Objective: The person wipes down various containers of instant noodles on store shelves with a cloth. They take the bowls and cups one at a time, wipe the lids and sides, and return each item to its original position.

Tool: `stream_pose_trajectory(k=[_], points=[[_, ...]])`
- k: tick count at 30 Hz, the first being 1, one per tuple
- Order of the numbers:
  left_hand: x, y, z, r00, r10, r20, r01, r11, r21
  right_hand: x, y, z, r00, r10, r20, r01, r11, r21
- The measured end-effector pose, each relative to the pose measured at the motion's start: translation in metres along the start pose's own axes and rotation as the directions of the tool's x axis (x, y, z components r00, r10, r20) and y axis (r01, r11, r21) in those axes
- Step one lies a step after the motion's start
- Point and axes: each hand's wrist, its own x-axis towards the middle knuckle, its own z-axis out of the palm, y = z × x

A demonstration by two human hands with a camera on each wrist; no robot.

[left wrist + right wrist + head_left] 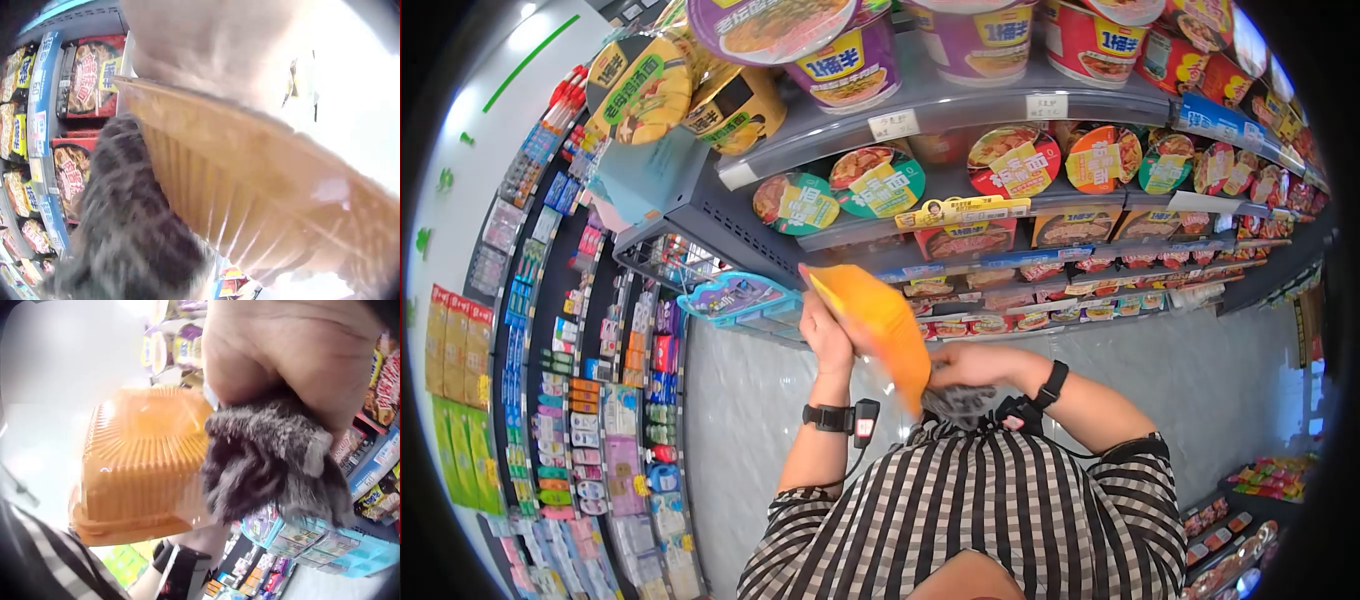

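The left hand grips an orange, box-shaped plastic container with ribbed sides by the side nearest that hand. The left forearm reaches forward from the body, its elbow bent beside the torso, with a black wrist strap just behind the hand. The container is tilted up on edge, off any support, in front of the chest and between the two hands, to the right of the left hand.

The right hand holds a bunched, dark grey, fuzzy cloth, its fingers mostly buried in the folds. The right elbow is out to the side, and the forearm runs inward across the front of the chest, bringing the hand close to the container's near side. The cloth is right beside the container; whether the two touch cannot be told.

Beyond both hands stands a dark grey metal shelf unit filled with round instant-noodle cups and flat noodle packs, large purple cups on its upper level. Just to the left of the left hand, and farther forward, is a light blue plastic display piece. Well to the left of that hand, more racks carry small colourful packages. Pale, glossy floor shows below the hands.
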Motion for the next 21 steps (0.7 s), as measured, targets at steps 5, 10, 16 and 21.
stream_pose_trajectory(k=[5,10,16,21], points=[[0.008,-0.048,-0.053,0.892,0.330,-0.309,-0.208,0.906,0.368,-0.010,0.039,-0.024,0.982,-0.179,-0.061,0.135,0.890,-0.436],[0.003,-0.076,-0.086,0.868,0.340,-0.361,-0.046,0.779,0.625,-0.001,0.048,-0.018,0.984,-0.074,-0.165,0.001,0.916,-0.401],[0.000,-0.068,-0.068,0.911,0.333,-0.243,-0.097,0.746,0.659,0.052,0.051,0.009,0.953,0.134,-0.270,-0.113,0.989,0.091],[0.005,-0.087,-0.083,0.939,0.339,-0.050,-0.203,0.666,0.718,0.074,0.072,0.007,0.835,0.259,-0.486,-0.230,0.966,0.119]])
